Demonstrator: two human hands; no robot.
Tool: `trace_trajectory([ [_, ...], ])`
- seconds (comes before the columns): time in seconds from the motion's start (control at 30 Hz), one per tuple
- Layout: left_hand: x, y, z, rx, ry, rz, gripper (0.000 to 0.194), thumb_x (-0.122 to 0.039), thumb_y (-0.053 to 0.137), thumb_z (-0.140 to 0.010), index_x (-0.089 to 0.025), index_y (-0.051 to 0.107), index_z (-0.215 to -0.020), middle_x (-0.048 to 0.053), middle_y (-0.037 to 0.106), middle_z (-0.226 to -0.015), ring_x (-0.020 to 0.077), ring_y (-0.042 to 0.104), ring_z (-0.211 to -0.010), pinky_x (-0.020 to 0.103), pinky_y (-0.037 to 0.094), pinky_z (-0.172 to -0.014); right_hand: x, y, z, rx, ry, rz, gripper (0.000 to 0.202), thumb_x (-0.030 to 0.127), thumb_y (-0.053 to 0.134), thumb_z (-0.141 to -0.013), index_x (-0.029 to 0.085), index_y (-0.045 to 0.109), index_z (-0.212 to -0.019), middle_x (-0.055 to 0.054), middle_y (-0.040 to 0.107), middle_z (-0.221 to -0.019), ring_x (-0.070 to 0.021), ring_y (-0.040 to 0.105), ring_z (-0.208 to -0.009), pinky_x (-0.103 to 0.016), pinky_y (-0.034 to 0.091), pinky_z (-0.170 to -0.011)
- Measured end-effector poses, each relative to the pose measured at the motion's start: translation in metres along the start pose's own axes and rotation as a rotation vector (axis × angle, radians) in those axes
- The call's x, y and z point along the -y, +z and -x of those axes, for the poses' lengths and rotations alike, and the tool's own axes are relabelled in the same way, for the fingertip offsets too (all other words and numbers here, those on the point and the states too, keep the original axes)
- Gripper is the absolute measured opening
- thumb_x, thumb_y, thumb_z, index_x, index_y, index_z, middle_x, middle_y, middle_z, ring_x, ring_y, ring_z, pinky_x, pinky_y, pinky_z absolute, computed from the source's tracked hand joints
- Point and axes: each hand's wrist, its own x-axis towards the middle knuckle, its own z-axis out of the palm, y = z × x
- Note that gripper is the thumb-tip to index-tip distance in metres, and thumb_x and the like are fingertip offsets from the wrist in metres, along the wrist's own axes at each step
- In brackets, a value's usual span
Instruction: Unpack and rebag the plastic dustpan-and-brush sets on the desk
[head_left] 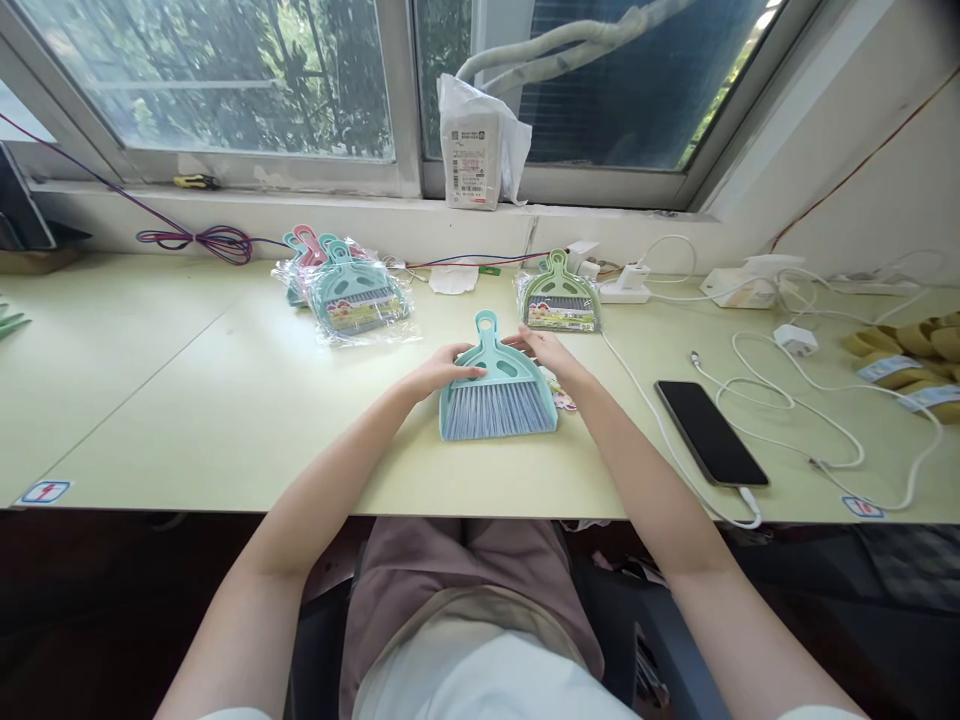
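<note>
One teal dustpan-and-brush set (489, 368), mid-span near the front of the pale green surface (187, 420). Taking that set as clock centre, window at 12, person seated at 6.

Set shows its brush side up: loop handle (486, 321) to 12, grey-blue bristles (496, 411) to 6. Brush sits nested in the pan, probably so both make one flat unit. Can't tell if it lies fully flat or is slightly propped.

Left hand (444, 372) at 10: narrow pinch on the pan's shoulder, thumb on the top face, other fingers mostly hidden. Reads as a steadying hold, clear of the bristles. Right hand (546, 350) at 2: fingers loosely extended toward the handle base, tips partly out of sight. Can't tell whether it grips or only sits alongside.

Printed card (562, 394) peeks out at 3, just beside the pan edge, partly covered.

Bagged sets, teal (358, 297) and pink (306, 243) among them, are bunched at 10. Bagged green set (559, 298) at 1, apart from that bunch. Both groups sit toward the window, which leaves elbow room in front; likely deliberate.

Black phone (711, 432) just past 3, white cable (746, 500) plugged in, so it's presumably parked there within reach of the charger (634, 276) around 2. Yellow-brown rolls (911, 365) further out at 3.
</note>
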Motion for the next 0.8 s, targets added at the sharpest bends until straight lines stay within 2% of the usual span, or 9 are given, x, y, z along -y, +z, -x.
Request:
trace_trajectory([
  [0.07, 0.007, -0.004, -0.004, -0.07, -0.041, 0.087, 0.047, -0.036, 0.081, -0.061, -0.018, 0.068, -0.103, 0.007, 0.07, -0.103, 0.0241, 0.065, -0.096, 0.033, 0.049, -0.083, -0.008, -0.02, -0.006, -0.13, 0.016, 0.17, 0.037, 0.046, 0.051, -0.092, 0.017, 0.072, -0.1, -0.009, 0.075, -0.102, -0.0179, 0.069, -0.082, -0.029, 0.051, -0.072],
  [0.13, 0.014, -0.01, -0.009, -0.153, -0.072, 0.198, 0.05, -0.036, 0.082, -0.061, -0.018, 0.066, -0.105, 0.007, 0.07, -0.103, 0.0231, 0.066, -0.093, 0.033, 0.051, -0.081, -0.018, -0.04, -0.011, -0.256, -0.008, 0.405, 0.023, 0.035, 0.064, -0.085, 0.018, 0.073, -0.097, -0.009, 0.075, -0.101, -0.0197, 0.067, -0.09, -0.031, 0.05, -0.08],
  [0.17, 0.017, -0.013, -0.011, -0.188, -0.075, 0.252, 0.052, -0.035, 0.082, -0.06, -0.019, 0.065, -0.107, 0.007, 0.07, -0.104, 0.0223, 0.067, -0.092, 0.032, 0.052, -0.08, -0.023, -0.048, -0.014, -0.237, -0.016, 0.448, 0.022, 0.031, 0.067, -0.082, 0.019, 0.074, -0.099, -0.008, 0.075, -0.102, -0.0204, 0.066, -0.092, -0.032, 0.049, -0.083],
  [0.23, 0.021, -0.022, -0.013, -0.243, -0.052, 0.344, 0.053, -0.032, 0.083, -0.059, -0.02, 0.064, -0.107, 0.007, 0.069, -0.106, 0.0203, 0.067, -0.091, 0.03, 0.053, -0.078, -0.031, -0.056, -0.016, -0.109, 0.004, 0.458, 0.029, 0.03, 0.072, -0.078, 0.018, 0.073, -0.104, -0.009, 0.074, -0.105, -0.0204, 0.066, -0.091, -0.032, 0.05, -0.084],
  [0.37, 0.023, -0.038, -0.015, -0.362, 0.016, 0.479, 0.053, -0.026, 0.083, -0.059, -0.021, 0.063, -0.108, 0.005, 0.069, -0.103, 0.0175, 0.067, -0.088, 0.028, 0.056, -0.076, -0.032, -0.05, -0.015, 0.121, -0.01, 0.482, 0.046, 0.032, 0.078, -0.071, 0.016, 0.07, -0.113, -0.01, 0.069, -0.118, -0.021, 0.064, -0.099, -0.03, 0.049, -0.088],
  [0.43, 0.024, -0.042, -0.016, -0.427, 0.032, 0.533, 0.057, -0.023, 0.082, -0.058, -0.022, 0.061, -0.111, 0.003, 0.069, -0.098, 0.0171, 0.067, -0.085, 0.028, 0.057, -0.075, -0.027, -0.043, -0.013, 0.149, -0.027, 0.594, 0.052, 0.03, 0.082, -0.067, 0.016, 0.069, -0.115, -0.01, 0.066, -0.121, -0.0217, 0.063, -0.1, -0.031, 0.049, -0.09],
  [0.57, 0.028, -0.044, -0.02, -0.522, 0.03, 0.585, 0.058, -0.017, 0.082, -0.057, -0.023, 0.06, -0.11, 0.002, 0.069, -0.093, 0.0155, 0.067, -0.08, 0.028, 0.059, -0.072, -0.016, -0.032, -0.008, 0.113, -0.003, 0.801, 0.064, 0.026, 0.085, -0.061, 0.014, 0.066, -0.121, -0.015, 0.063, -0.121, -0.0223, 0.063, -0.1, -0.031, 0.049, -0.091],
  [0.67, 0.032, -0.042, -0.022, -0.534, 0.027, 0.591, 0.051, -0.014, 0.082, -0.057, -0.021, 0.06, -0.103, 0.002, 0.068, -0.093, 0.0148, 0.067, -0.079, 0.028, 0.059, -0.074, -0.011, -0.027, -0.006, 0.112, 0.053, 0.857, 0.057, 0.023, 0.083, -0.064, 0.014, 0.067, -0.117, -0.012, 0.068, -0.111, -0.0225, 0.064, -0.1, -0.03, 0.049, -0.09],
  [0.8, 0.035, -0.039, -0.024, -0.533, 0.046, 0.571, 0.051, -0.014, 0.083, -0.055, -0.02, 0.06, -0.1, 0.003, 0.068, -0.094, 0.0164, 0.068, -0.082, 0.032, 0.059, -0.08, -0.006, -0.025, -0.004, 0.17, 0.124, 0.805, 0.039, 0.018, 0.079, -0.067, 0.014, 0.071, -0.104, -0.007, 0.072, -0.096, -0.019, 0.066, -0.09, -0.025, 0.05, -0.079],
])
